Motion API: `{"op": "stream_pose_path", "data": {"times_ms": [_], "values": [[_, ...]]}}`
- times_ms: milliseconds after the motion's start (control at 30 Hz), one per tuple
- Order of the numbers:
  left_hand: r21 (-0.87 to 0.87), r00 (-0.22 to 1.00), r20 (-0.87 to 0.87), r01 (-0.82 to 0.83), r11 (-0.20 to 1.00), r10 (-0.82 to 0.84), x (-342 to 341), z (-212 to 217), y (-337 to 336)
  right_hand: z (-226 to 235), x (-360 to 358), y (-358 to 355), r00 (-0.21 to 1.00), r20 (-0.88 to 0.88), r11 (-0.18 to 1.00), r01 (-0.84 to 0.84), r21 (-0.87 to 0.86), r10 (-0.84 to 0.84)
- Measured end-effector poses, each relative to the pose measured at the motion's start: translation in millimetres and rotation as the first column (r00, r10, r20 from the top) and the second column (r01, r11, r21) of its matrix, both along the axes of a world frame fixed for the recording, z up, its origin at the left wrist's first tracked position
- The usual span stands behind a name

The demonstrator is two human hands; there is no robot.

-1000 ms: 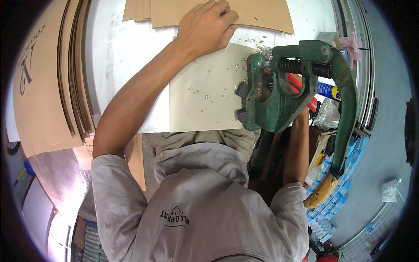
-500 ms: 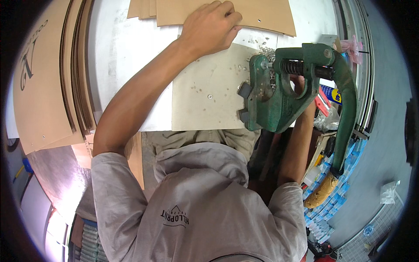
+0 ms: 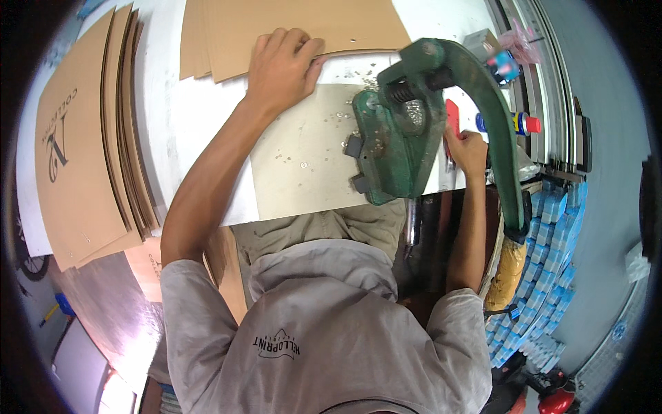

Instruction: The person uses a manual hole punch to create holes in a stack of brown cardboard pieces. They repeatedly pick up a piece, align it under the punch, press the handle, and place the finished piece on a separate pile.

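Observation:
My left hand (image 3: 284,72) is closed, fingers curled over the near edge of a stack of brown card sheets (image 3: 331,24). Small holes show near that edge. Beyond a green hand press (image 3: 407,152), my right hand (image 3: 469,153) is closed round a red utility knife (image 3: 452,117). Part of the knife shows above the fingers and a metal bit below. Small metal eyelets (image 3: 303,165) lie scattered on a beige sheet (image 3: 289,190) left of the press, with more loose ones by its far side.
Another stack of printed brown sheets (image 3: 86,172) stands at the left. The press's long green lever (image 3: 509,165) curves down past my right forearm. A blue and yellow spray can (image 3: 517,124) with a red cap lies at the right. Blue-wrapped packs (image 3: 548,234) are piled beside the table.
My right hand has come out from behind the press and now grips the red knife, which has shifted left from beside the can. My left hand stays at the sheets. The view has turned.

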State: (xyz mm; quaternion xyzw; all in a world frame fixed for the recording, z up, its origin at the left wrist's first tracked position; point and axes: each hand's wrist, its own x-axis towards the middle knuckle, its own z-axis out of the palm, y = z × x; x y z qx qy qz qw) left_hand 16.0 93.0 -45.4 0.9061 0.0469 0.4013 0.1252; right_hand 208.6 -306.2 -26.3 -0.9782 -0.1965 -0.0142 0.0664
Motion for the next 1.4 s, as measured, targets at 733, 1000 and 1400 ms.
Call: {"op": "stream_pose_path", "data": {"times_ms": [733, 1000, 1400], "values": [[0.088, 0.972, -0.206, -0.099, 0.991, 0.115, -20, 34, 10, 3, -74, 20, 0.882, -0.379, 0.839, -0.032, 0.543, 0.28], [-0.321, 0.845, -0.517, -0.041, 0.946, -0.138, -31, 64, 50, -5, -54, 78, 0.717, -0.338, 0.525, -0.046, 0.85, 0.61], [-0.141, 0.979, -0.181, 0.064, 0.988, -0.089, -34, 17, 46, -1, -62, 136, 0.578, -0.434, 0.519, 0.021, 0.855, 0.691]]}}
